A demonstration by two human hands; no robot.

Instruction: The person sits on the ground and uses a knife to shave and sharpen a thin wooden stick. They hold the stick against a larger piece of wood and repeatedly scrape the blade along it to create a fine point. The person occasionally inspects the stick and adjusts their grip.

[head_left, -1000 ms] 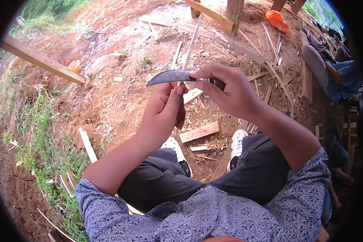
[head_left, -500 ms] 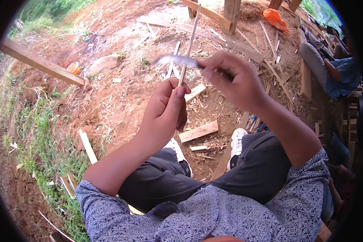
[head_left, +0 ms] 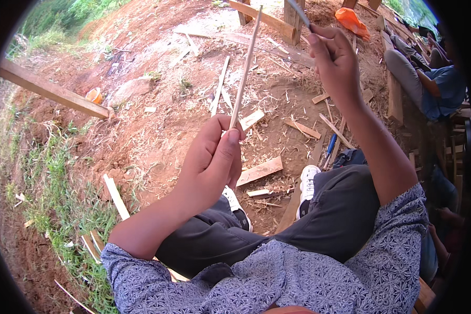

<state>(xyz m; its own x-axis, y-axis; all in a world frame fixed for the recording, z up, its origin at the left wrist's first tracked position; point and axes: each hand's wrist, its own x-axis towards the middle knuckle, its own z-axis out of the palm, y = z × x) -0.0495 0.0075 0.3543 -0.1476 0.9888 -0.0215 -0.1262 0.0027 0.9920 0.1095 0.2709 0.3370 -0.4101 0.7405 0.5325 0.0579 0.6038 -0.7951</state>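
My left hand (head_left: 214, 154) is closed round the lower end of a thin, pale wooden stick (head_left: 246, 68), which rises upright and leans slightly right. Up and to the right, my right hand (head_left: 335, 63) grips a knife (head_left: 300, 13) by its dark handle. The knife's blade points up and left toward the upper edge, where part of it is cut off. Blade and stick are apart. Most of the handle is hidden inside my fingers.
Wood offcuts (head_left: 261, 170) and shavings lie on the reddish soil near my shoes. A blue pen-like tool (head_left: 331, 145) rests by my right foot. A beam (head_left: 52, 89) slants in at left; an orange bag (head_left: 352, 22) lies at the back. People (head_left: 439, 89) sit at right.
My right hand has swung up and right with the knife, away from the stick it was crossing. My left hand has dropped slightly and still holds the stick.
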